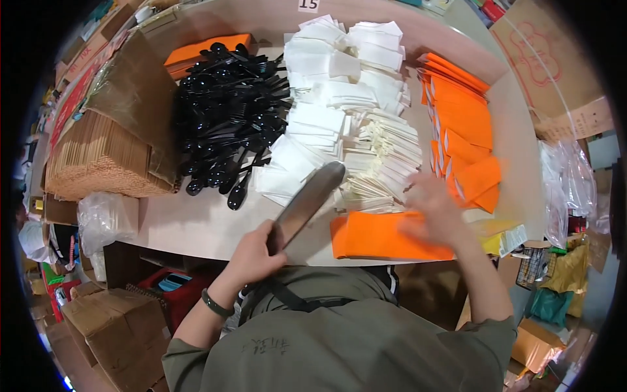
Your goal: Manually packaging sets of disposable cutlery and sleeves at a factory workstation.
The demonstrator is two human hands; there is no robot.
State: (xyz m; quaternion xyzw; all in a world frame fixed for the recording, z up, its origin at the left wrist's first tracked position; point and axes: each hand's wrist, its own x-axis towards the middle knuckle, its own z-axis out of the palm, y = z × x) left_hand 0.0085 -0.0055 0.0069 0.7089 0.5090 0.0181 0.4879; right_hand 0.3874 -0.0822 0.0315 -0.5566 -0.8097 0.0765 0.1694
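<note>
My left hand (253,256) is closed round the near end of a long, flat, grey-brown blade-like strip (310,199) with a rounded tip. The strip slants up and right, its tip over the white packets (317,124). My right hand (434,206), blurred by motion, hovers above the right end of some flat orange sleeves (379,235) at the table's front edge. Its thumb and fingers look apart, and no object shows between them. Behind that hand lie thin pale wooden sticks (385,150), perhaps toothpicks in wrappers. More orange sleeves (460,117) overlap in a row at the right.
Black plastic spoons and forks (228,111) form a big heap left of the packets. An orange stack (196,52) sits behind them. A cardboard box (124,124) stands at the table's left, above a clear plastic bag (101,222). The table's raised rim (418,26) curves round the back.
</note>
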